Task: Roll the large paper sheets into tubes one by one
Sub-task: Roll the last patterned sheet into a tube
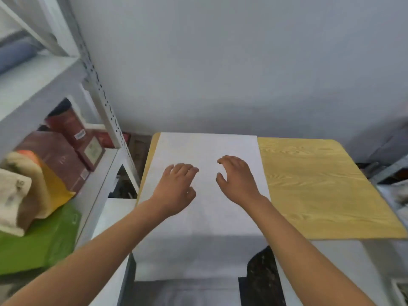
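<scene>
A large white paper sheet [205,219] lies flat on the left half of a yellow wood-grain table [313,184]; its near end hangs over the table's front edge. My left hand [176,186] hovers palm down over the middle of the sheet with fingers loosely bent, holding nothing. My right hand [237,176] is beside it to the right, also palm down over the sheet, fingers slightly curled and empty. I cannot tell whether either hand touches the paper.
A white metal shelf rack [106,111] stands at the left, carrying dark red boxes [66,155], a beige and orange bundle [26,191] and a green box [44,239]. A pale wall is behind the table. Dark clutter [262,277] lies below the table's front.
</scene>
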